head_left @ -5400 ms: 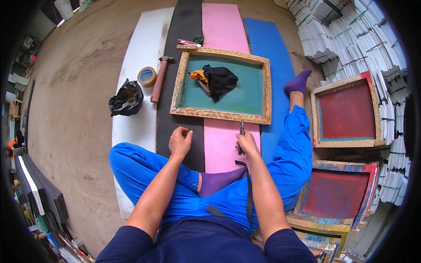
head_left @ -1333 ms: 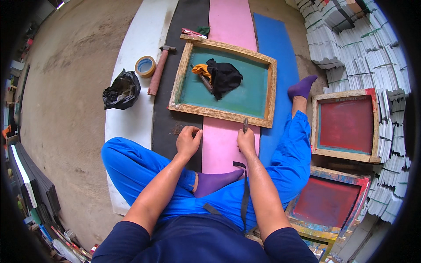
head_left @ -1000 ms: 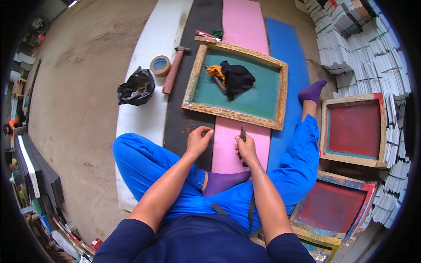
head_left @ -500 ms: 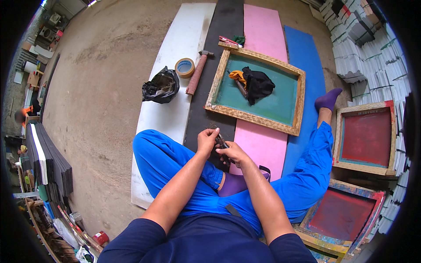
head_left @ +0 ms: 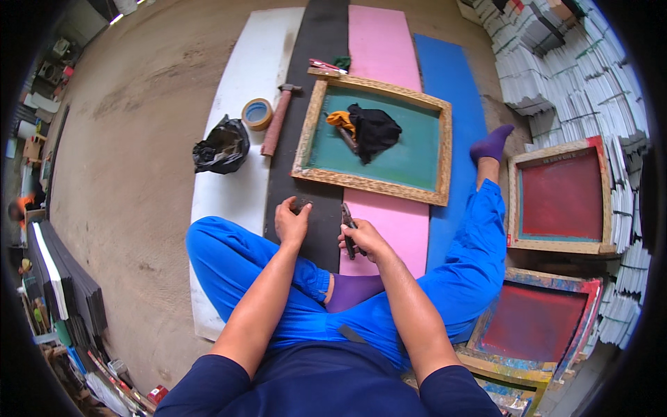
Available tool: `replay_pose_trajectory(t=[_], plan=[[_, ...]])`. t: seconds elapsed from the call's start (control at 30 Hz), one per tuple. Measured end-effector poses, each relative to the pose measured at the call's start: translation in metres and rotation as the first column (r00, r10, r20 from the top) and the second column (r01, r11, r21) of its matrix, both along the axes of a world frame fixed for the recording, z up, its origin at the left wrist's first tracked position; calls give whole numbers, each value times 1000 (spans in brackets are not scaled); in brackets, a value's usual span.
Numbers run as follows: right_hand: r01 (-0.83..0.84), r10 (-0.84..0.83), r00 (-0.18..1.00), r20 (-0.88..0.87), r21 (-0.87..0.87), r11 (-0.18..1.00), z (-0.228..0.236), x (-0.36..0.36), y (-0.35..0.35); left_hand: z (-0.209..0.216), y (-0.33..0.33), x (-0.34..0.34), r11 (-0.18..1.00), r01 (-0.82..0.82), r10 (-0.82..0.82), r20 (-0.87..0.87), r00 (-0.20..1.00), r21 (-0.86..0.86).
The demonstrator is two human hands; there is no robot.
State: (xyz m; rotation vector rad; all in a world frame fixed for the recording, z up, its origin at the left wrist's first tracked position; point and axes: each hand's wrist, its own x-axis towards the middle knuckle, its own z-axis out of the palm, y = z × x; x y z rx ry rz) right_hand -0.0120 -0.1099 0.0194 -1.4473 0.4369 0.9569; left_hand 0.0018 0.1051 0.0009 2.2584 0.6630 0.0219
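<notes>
Pliers with dark handles [head_left: 349, 224] are gripped in my right hand [head_left: 367, 240], jaws pointing away from me. My left hand [head_left: 290, 222] is closed, fingertips together, over the black mat strip [head_left: 310, 139]. A small dark, wiry clump [head_left: 301, 205] shows at its fingers; what it is cannot be made out. Just beyond my hands lies a wooden-framed screen with green mesh [head_left: 417, 170]. On its mesh rest a black cloth [head_left: 379, 132], an orange cloth [head_left: 340, 119] and a dark handle-like piece partly under them.
Left of the frame lie a hammer [head_left: 278, 121], a roll of tape [head_left: 257, 114] and a black plastic bag [head_left: 224, 146]. Red-meshed frames [head_left: 561, 198] lean at right by stacked white sheets [head_left: 556, 76]. Dark sheets [head_left: 76, 285] stand at left; another person [head_left: 24, 203] is at far left.
My hands have moved apart. The left hand has drawn away to the left with the dark clump, and the pliers stay in my right hand. The whole view has shifted slightly.
</notes>
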Motion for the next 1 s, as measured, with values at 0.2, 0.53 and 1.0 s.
replay_pose_trajectory(t=[0.2, 0.53, 1.0], plan=[[197, -175, 976, 128, -187, 963, -1, 9, -77, 19, -28, -5, 988, 148, -151, 123, 981, 37], [210, -175, 977, 125, -365, 907, 7, 27, -119, 13, -47, -7, 940, 331, -342, 224, 913, 85], [182, -42, 971, 236, -612, 770, 4, 29, -101, 5, -46, -8, 939, 340, -342, 248, 906, 54]])
